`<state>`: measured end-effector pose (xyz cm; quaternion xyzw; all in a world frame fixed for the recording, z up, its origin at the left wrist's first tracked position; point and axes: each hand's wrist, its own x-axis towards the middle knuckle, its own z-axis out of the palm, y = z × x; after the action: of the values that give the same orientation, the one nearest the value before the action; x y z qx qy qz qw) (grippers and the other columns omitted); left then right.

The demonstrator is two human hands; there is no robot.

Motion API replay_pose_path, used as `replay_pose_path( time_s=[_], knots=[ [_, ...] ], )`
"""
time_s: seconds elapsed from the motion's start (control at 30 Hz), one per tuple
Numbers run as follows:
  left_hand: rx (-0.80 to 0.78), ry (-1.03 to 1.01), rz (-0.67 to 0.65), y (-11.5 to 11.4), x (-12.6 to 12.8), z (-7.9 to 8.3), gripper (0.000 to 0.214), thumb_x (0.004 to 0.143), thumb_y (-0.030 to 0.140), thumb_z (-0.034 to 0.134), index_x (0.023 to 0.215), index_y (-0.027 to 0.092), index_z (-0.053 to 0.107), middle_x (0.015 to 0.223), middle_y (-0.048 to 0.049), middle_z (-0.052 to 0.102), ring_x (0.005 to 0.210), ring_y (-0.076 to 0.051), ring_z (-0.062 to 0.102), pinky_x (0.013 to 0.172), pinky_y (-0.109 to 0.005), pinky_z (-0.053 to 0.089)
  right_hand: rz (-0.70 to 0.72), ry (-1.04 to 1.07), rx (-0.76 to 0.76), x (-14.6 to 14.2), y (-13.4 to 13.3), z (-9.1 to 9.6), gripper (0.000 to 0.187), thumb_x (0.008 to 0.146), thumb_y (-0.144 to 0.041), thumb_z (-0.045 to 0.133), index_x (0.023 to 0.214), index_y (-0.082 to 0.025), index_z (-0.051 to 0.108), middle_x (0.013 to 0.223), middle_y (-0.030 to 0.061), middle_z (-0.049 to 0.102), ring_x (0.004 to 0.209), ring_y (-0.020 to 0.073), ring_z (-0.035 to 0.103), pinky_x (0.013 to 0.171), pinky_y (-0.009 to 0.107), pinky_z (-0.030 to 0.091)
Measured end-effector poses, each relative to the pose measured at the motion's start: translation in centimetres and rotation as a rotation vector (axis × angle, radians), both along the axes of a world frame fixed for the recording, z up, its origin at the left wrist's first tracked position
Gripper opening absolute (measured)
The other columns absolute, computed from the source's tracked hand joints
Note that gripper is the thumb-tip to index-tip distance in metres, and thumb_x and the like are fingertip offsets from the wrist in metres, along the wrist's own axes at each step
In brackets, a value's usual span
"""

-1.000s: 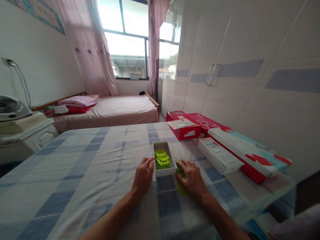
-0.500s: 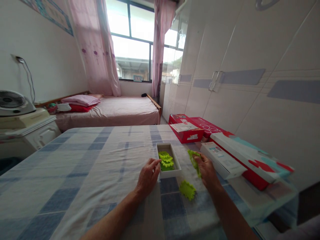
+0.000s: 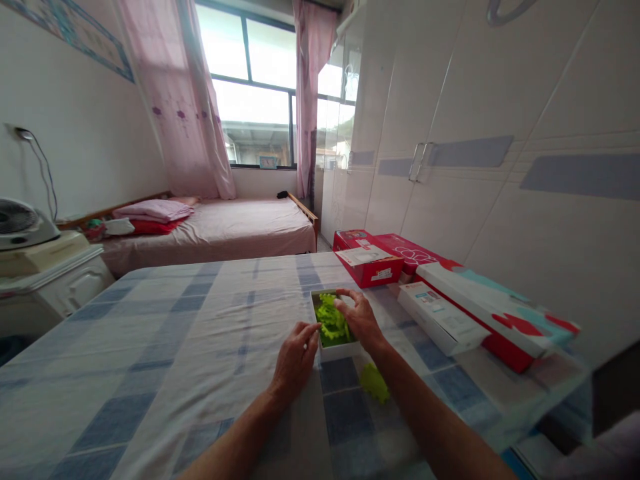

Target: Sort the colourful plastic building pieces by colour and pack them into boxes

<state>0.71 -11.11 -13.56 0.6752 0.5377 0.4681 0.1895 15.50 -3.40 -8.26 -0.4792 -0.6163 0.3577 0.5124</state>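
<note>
A small open white box (image 3: 339, 353) stands on the table, with several lime-green, jagged-edged flat pieces (image 3: 329, 315) piled inside. My left hand (image 3: 295, 357) is at the box's left wall, fingers curled and their tips on its rim. Over the right side of the box is my right hand (image 3: 363, 321), thumb and fingers bent around a green piece at the pile; its palm side is partly hidden. One more lime-green jagged piece (image 3: 374, 383) lies on the cloth in front of the box, partly behind my right forearm.
A blue-and-white checked cloth (image 3: 190, 347) covers the table. To the right lie a red box (image 3: 383, 272), a long white box (image 3: 440, 317) and a larger red, white and teal box (image 3: 493, 310). Beyond the table are a bed (image 3: 240, 230) and white wardrobes (image 3: 450, 213).
My right hand has moved left from beside the box to over it, bringing a green piece in. My left hand stays at the box's left rim. The view has shifted slightly.
</note>
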Motion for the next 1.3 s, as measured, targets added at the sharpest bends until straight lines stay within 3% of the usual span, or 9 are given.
replay_pose_path(
  time_s=[0.2, 0.33, 0.43, 0.6, 0.77, 0.9, 1.07, 1.13, 1.3],
  knots=[
    [-0.002, -0.005, -0.001, 0.1, 0.0, -0.1, 0.033, 0.092, 0.028, 0.036, 0.111, 0.02, 0.062, 0.096, -0.0052, 0.059, 0.083, -0.014, 0.061, 0.073, -0.027, 0.049, -0.003, -0.473, 0.054, 5.8, -5.4, -0.1, 0.032, 0.078, -0.035, 0.049, 0.101, -0.018, 0.064, 0.102, 0.0082, 0.062, 0.091, 0.0203, 0.058, 0.078, 0.033, 0.045],
    [-0.018, -0.014, 0.0, 0.1, -0.1, 0.0, 0.033, 0.092, 0.028, 0.036, 0.11, 0.02, 0.062, 0.097, -0.0056, 0.059, 0.082, -0.015, 0.061, 0.073, -0.027, 0.05, 0.06, -0.806, -0.013, 8.5, -9.2, -1.8, 0.04, 0.072, -0.038, 0.062, 0.107, -0.019, 0.062, 0.107, 0.0091, 0.061, 0.101, 0.0242, 0.054, 0.088, 0.036, 0.041],
    [-0.033, -0.022, -0.007, 0.0, -0.1, 0.1, 0.034, 0.091, 0.03, 0.036, 0.11, 0.02, 0.062, 0.097, -0.0059, 0.059, 0.08, -0.015, 0.061, 0.07, -0.027, 0.05, 0.057, -0.906, -0.01, 8.8, -10.7, -3.0, 0.041, 0.07, -0.034, 0.064, 0.109, -0.021, 0.061, 0.11, 0.009, 0.058, 0.102, 0.025, 0.052, 0.089, 0.036, 0.04],
    [-0.044, -0.035, 0.0, 0.0, -0.1, 0.1, 0.034, 0.09, 0.03, 0.037, 0.11, 0.021, 0.063, 0.097, -0.0057, 0.059, 0.079, -0.015, 0.062, 0.067, -0.026, 0.051, 0.006, -0.78, 0.016, 8.6, -10.8, -3.4, 0.031, 0.074, -0.029, 0.058, 0.104, -0.022, 0.062, 0.1, 0.0071, 0.059, 0.096, 0.022, 0.055, 0.087, 0.033, 0.043],
    [-0.03, -0.038, 0.001, 0.1, -0.1, 0.0, 0.033, 0.091, 0.03, 0.037, 0.11, 0.021, 0.063, 0.096, -0.0055, 0.06, 0.077, -0.014, 0.062, 0.067, -0.026, 0.051, -0.086, -0.57, 0.089, 6.8, -8.5, -0.9, 0.041, 0.078, -0.04, 0.057, 0.113, -0.02, 0.057, 0.109, 0.0077, 0.057, 0.099, 0.0216, 0.055, 0.088, 0.035, 0.045],
    [-0.03, -0.042, 0.006, 0.0, 0.0, 0.2, 0.034, 0.09, 0.031, 0.038, 0.109, 0.019, 0.063, 0.097, -0.006, 0.06, 0.074, -0.013, 0.062, 0.064, -0.026, 0.051, -0.079, -0.627, 0.252, 3.9, -6.6, 0.3, 0.052, 0.078, -0.043, 0.059, 0.122, -0.017, 0.049, 0.119, 0.0114, 0.052, 0.114, 0.0251, 0.048, 0.097, 0.039, 0.039],
    [-0.033, -0.043, 0.003, 0.1, 0.0, 0.2, 0.034, 0.09, 0.031, 0.037, 0.11, 0.019, 0.063, 0.095, -0.0059, 0.061, 0.075, -0.014, 0.062, 0.064, -0.026, 0.051, -0.084, -0.789, 0.159, 2.5, -8.3, -1.2, 0.023, 0.083, -0.032, 0.054, 0.104, -0.022, 0.057, 0.105, 0.0067, 0.056, 0.088, 0.0201, 0.06, 0.075, 0.031, 0.048],
    [-0.036, -0.044, -0.001, 0.1, -0.1, 0.1, 0.034, 0.09, 0.031, 0.037, 0.111, 0.02, 0.062, 0.096, -0.006, 0.061, 0.076, -0.014, 0.062, 0.064, -0.026, 0.052, -0.065, -0.805, 0.125, 2.3, -9.2, -1.8, 0.02, 0.084, -0.028, 0.052, 0.103, -0.022, 0.057, 0.106, 0.006, 0.056, 0.08, 0.0179, 0.062, 0.07, 0.03, 0.048],
    [-0.052, -0.069, 0.001, 0.0, -0.1, 0.2, 0.035, 0.089, 0.034, 0.039, 0.112, 0.02, 0.061, 0.098, -0.0064, 0.061, 0.076, -0.015, 0.063, 0.062, -0.026, 0.052, 0.016, -0.718, 0.176, 1.6, -9.2, -2.5, 0.026, 0.081, -0.019, 0.053, 0.106, -0.022, 0.054, 0.114, 0.0061, 0.052, 0.094, 0.0186, 0.059, 0.081, 0.029, 0.047]
  ],
)
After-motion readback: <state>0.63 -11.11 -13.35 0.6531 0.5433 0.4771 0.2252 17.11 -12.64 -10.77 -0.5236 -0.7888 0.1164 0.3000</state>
